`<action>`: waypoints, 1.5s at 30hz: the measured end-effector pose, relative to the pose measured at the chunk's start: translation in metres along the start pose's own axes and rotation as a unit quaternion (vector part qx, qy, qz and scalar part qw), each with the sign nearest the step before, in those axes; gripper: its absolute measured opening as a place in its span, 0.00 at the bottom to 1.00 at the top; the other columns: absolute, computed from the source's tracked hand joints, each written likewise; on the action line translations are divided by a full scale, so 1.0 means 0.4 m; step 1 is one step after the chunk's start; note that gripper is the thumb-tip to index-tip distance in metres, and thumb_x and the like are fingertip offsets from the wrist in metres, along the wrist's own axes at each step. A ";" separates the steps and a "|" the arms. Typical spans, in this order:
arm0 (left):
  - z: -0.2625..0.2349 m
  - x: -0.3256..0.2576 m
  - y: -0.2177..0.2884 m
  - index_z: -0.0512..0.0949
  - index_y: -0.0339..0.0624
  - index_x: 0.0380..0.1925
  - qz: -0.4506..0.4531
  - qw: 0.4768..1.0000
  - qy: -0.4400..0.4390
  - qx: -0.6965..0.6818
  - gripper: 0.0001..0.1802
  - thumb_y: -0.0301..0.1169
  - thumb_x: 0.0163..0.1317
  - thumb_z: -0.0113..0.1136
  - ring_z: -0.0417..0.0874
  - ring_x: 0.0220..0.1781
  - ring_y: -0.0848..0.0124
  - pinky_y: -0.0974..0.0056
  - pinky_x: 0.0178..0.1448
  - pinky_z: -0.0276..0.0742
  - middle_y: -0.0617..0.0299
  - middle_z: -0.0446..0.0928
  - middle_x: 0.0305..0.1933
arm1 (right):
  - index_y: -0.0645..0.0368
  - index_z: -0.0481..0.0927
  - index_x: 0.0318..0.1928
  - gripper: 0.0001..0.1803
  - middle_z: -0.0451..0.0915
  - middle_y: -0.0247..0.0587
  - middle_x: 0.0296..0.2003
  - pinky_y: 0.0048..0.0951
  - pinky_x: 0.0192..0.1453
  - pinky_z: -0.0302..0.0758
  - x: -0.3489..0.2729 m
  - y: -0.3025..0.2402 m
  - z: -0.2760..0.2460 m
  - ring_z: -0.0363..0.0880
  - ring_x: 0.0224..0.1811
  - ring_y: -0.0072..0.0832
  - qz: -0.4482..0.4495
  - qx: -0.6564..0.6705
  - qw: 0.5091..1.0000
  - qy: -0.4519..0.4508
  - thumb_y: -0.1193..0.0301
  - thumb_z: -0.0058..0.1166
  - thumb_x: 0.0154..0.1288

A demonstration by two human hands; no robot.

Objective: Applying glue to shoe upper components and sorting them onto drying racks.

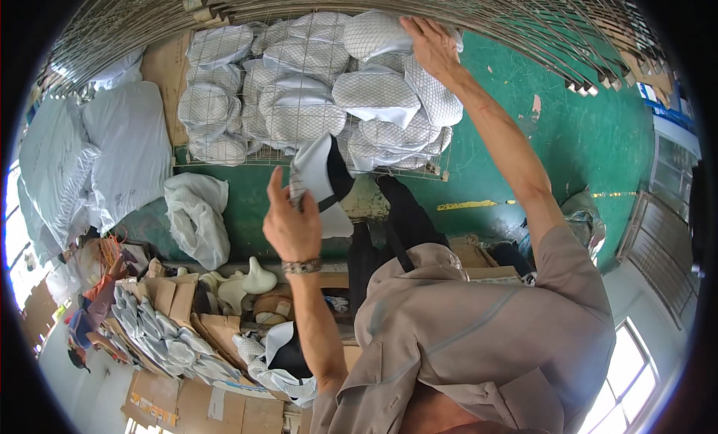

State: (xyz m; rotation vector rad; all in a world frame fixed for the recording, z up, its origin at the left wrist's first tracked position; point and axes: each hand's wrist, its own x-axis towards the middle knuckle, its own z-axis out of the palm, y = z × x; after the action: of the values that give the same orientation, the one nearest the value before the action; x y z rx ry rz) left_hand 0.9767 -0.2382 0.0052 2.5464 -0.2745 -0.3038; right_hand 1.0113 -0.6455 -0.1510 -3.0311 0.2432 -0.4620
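Head view, looking down past the person's own beige-grey shirt point(479, 344) onto a green floor point(583, 135). The left hand point(293, 223) was raised at the middle of the frame, wristwatch point(301, 266) on the wrist, thumb up and fingers curled around the lower edge of a white-and-black moulded piece point(323, 181); the grip was closed on it, and the piece stood tilted just in front of the near wall of a wire-mesh cage point(224, 159). The right hand point(430, 46) was stretched far forward with the arm extended, palm down and fingers spread flat on a white padded piece point(378, 34) at the top of the stack inside the cage; it pressed or rested there, and I could not tell whether any finger hooked under the edge. The cage was heaped with many similar white padded pieces point(299, 97), seen through the mesh. Left of the cage lay large white plastic-wrapped bundles point(127, 142), and a crumpled white bag point(198, 217) sat on the floor near the left hand. Below the left forearm, open cardboard boxes point(172, 299) held rows of smaller white moulded parts point(161, 340), with pale foam forms point(254, 278) beside them. A yellow floor stripe point(467, 205) ran right of the held piece.
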 end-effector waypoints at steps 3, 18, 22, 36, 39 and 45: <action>0.142 -0.022 0.029 0.66 0.45 0.68 0.039 0.999 0.007 0.014 0.40 0.36 0.56 0.72 0.87 0.34 0.52 0.52 0.38 0.81 0.51 0.85 0.38 | 0.58 0.64 0.72 0.42 0.60 0.52 0.73 0.51 0.77 0.60 -0.130 -0.042 0.048 0.60 0.73 0.54 0.054 0.008 0.992 -0.110 0.63 0.65 0.59; 0.549 -0.139 0.003 0.47 0.29 0.74 -0.083 0.942 -0.151 -0.289 0.54 0.37 0.58 0.72 0.80 0.60 0.49 0.53 0.61 0.78 0.36 0.69 0.68 | 0.63 0.83 0.39 0.13 0.78 0.31 0.30 0.29 0.37 0.68 -0.520 -0.324 0.071 0.72 0.33 0.20 0.437 0.594 0.633 -0.236 0.67 0.62 0.57; 0.417 -0.184 -0.072 0.54 0.33 0.74 -0.161 0.894 -0.129 -0.397 0.47 0.39 0.62 0.69 0.71 0.72 0.51 0.50 0.70 0.72 0.39 0.59 0.76 | 0.64 0.83 0.42 0.14 0.77 0.28 0.29 0.26 0.37 0.66 -0.525 -0.308 0.013 0.70 0.33 0.18 0.401 0.616 0.608 -0.301 0.70 0.60 0.56; 0.153 -0.624 -0.592 0.74 0.35 0.60 -0.364 0.883 0.204 -0.213 0.29 0.32 0.58 0.67 0.80 0.60 0.51 0.54 0.63 0.75 0.45 0.79 0.58 | 0.59 0.77 0.63 0.27 0.85 0.39 0.43 0.30 0.39 0.78 -0.757 -0.238 0.276 0.82 0.40 0.23 0.406 0.384 0.716 -0.418 0.60 0.59 0.66; 0.072 -0.750 -0.729 0.72 0.36 0.62 -0.366 0.878 0.307 0.004 0.33 0.32 0.54 0.69 0.72 0.67 0.47 0.50 0.70 0.68 0.45 0.74 0.64 | 0.59 0.78 0.61 0.25 0.83 0.36 0.38 0.24 0.30 0.76 -0.752 -0.346 0.264 0.81 0.33 0.19 0.346 0.387 0.669 -0.531 0.63 0.59 0.66; -0.192 -1.141 -0.958 0.67 0.40 0.67 -0.603 0.568 0.452 0.330 0.43 0.38 0.51 0.74 0.60 0.76 0.45 0.42 0.75 0.56 0.41 0.66 0.70 | 0.62 0.77 0.62 0.25 0.83 0.36 0.38 0.25 0.30 0.76 -0.758 -0.745 0.171 0.82 0.33 0.19 0.142 0.354 0.707 -0.595 0.65 0.58 0.67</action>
State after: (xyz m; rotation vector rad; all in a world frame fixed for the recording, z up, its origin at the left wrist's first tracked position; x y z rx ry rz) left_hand 0.6127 0.2338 -0.0703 2.6425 2.1421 0.8210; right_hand 0.7898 -0.2988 -0.2779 -1.8960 0.3048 1.1350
